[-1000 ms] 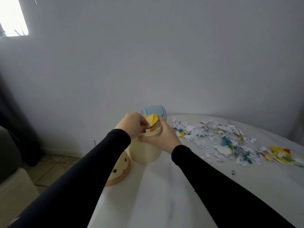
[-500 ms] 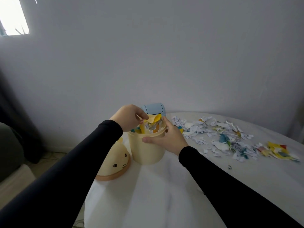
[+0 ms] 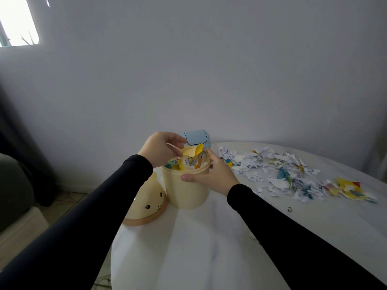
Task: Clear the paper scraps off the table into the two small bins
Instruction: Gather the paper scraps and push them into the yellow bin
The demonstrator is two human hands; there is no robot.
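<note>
Left hand (image 3: pixel 162 148): fingers curled loosely over the cream bin's mouth, grip unclear.
Right hand (image 3: pixel 211 174): grips the rim of the cream bin (image 3: pixel 186 189), stuffed with scraps.
Paper scraps (image 3: pixel 293 174): strewn far right on table (image 3: pixel 209 248).
Blue bin (image 3: pixel 196 138): just behind.

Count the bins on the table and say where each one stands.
2. The yellow bin stands open near the table's left edge, gripped by the right hand; the blue bin sits behind it, mostly hidden.
</note>
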